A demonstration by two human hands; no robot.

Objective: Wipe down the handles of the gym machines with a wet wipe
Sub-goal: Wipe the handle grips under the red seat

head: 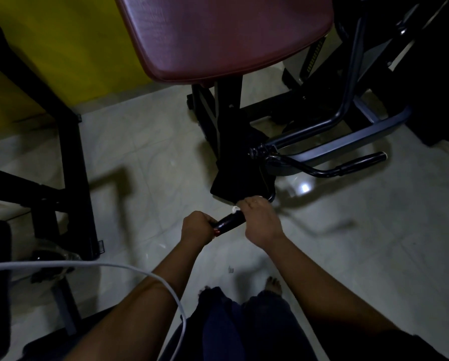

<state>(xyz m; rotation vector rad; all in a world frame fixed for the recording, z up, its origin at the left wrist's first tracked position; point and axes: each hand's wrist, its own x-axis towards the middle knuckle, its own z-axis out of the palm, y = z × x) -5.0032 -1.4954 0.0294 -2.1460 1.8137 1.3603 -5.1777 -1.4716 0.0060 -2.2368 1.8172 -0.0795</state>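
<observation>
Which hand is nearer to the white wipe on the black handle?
Right. The right hand holds the wipe against the handle; a bit of it shows at the fingers. The left hand grips the handle's red-tipped end, apart from the wipe.

Single view: wide-angle cam, head-mounted. Faces fwd and steeply down. Left hand [196,225] and right hand [260,217] close, approx. frame centre; legs [244,324] at bottom edge.

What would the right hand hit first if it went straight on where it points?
Probably the hanging black cloth, just past the knuckles of the right hand, which grips the wet wipe on the handle. Depth is unclear in this view.
</observation>
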